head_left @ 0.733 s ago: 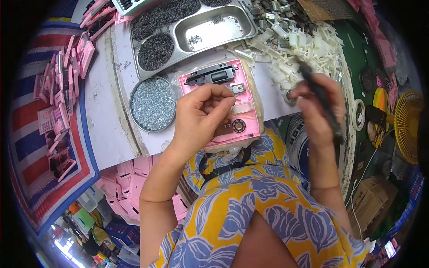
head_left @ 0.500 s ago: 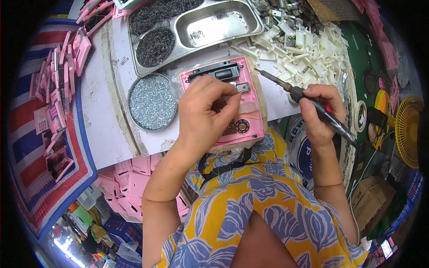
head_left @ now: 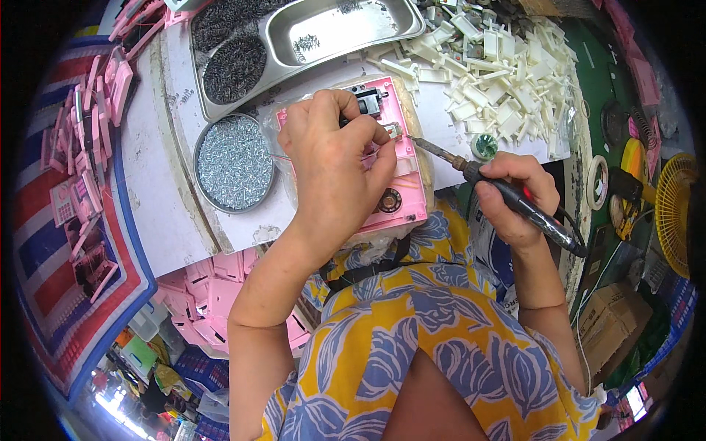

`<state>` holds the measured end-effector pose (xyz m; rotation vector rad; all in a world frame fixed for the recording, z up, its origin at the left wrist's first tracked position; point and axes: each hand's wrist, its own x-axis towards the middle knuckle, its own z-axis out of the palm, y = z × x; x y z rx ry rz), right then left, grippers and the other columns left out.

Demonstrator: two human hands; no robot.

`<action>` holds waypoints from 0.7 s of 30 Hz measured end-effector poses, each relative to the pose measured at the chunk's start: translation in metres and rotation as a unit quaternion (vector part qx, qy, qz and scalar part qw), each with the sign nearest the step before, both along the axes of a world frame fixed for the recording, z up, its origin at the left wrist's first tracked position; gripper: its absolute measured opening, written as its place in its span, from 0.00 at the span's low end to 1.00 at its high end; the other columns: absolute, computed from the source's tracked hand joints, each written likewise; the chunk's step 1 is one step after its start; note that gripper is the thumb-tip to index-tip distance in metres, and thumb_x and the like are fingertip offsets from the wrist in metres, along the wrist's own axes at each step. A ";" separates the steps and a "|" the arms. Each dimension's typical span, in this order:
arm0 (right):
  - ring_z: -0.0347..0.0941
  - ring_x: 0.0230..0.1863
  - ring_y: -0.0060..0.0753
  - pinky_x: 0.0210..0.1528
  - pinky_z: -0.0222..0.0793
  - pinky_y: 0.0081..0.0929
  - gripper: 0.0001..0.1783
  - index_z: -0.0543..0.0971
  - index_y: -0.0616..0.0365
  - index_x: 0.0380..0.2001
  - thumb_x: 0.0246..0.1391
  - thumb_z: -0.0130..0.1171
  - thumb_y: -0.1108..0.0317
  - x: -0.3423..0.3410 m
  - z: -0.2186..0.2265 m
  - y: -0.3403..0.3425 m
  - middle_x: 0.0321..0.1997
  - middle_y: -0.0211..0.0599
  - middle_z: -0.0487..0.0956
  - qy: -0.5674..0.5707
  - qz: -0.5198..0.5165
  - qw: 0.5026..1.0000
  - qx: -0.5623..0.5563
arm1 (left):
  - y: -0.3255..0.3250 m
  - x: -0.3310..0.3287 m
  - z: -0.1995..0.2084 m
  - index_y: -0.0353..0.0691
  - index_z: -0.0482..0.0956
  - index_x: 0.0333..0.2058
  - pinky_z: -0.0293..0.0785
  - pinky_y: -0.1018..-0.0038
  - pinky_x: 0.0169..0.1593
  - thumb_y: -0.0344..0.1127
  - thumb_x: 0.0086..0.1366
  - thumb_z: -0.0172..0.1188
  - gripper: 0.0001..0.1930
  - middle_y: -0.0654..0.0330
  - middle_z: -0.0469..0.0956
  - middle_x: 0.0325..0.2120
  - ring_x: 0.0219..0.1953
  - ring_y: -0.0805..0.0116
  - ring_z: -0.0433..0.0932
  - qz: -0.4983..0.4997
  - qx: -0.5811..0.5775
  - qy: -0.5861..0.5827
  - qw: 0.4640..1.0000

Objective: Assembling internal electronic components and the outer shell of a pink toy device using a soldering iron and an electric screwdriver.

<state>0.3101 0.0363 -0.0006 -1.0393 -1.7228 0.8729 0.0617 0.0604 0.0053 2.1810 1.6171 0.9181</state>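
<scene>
Close by casing [head_left: 413, 189] edge, soldering iron [head_left: 513, 197]

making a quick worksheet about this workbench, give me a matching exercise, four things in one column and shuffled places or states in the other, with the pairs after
Things:
1. soldering iron
2. pink casing
3. small silver screws
4. white plastic parts

Places or states:
a. in a round dish
b. partly covered by the left hand
c. in a loose heap
d. held in the right hand

Pairs: 1-d, 2-b, 3-a, 4-c
</scene>
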 end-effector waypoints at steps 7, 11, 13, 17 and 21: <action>0.73 0.25 0.20 0.29 0.67 0.19 0.12 0.82 0.60 0.37 0.49 0.73 0.71 -0.003 0.002 -0.001 0.31 0.32 0.82 -0.003 -0.006 0.999 -0.037 | -0.001 0.000 0.002 0.43 0.83 0.25 0.58 0.61 0.47 0.33 0.47 0.72 0.07 0.60 0.70 0.35 0.42 0.57 0.66 0.007 0.001 0.027 1.000; 0.73 0.25 0.21 0.29 0.67 0.19 0.12 0.82 0.60 0.37 0.49 0.72 0.71 -0.005 -0.002 0.000 0.31 0.33 0.82 -0.004 -0.003 1.000 -0.023 | -0.002 0.001 -0.002 0.44 0.82 0.24 0.56 0.59 0.48 0.33 0.47 0.71 0.06 0.61 0.70 0.37 0.43 0.56 0.65 0.008 -0.005 0.013 1.000; 0.74 0.25 0.21 0.29 0.68 0.19 0.12 0.82 0.60 0.36 0.49 0.72 0.71 -0.004 -0.003 0.000 0.31 0.33 0.82 -0.009 0.000 1.000 -0.015 | -0.002 0.002 -0.001 0.44 0.82 0.24 0.55 0.59 0.48 0.33 0.47 0.71 0.06 0.61 0.70 0.37 0.44 0.56 0.65 0.008 -0.006 0.015 1.000; 0.75 0.25 0.22 0.30 0.69 0.19 0.12 0.82 0.60 0.36 0.49 0.73 0.72 0.001 -0.004 -0.005 0.31 0.34 0.82 0.003 -0.013 1.000 -0.018 | -0.001 0.002 -0.001 0.44 0.82 0.24 0.55 0.58 0.48 0.33 0.47 0.71 0.06 0.61 0.70 0.37 0.44 0.56 0.65 0.009 -0.003 0.016 1.000; 0.75 0.26 0.21 0.30 0.69 0.18 0.12 0.81 0.61 0.36 0.48 0.73 0.72 0.003 -0.003 -0.005 0.31 0.35 0.83 0.012 -0.009 0.999 -0.028 | -0.002 0.003 0.000 0.44 0.81 0.23 0.55 0.59 0.48 0.33 0.48 0.70 0.06 0.61 0.70 0.37 0.43 0.57 0.65 0.011 -0.003 0.026 1.000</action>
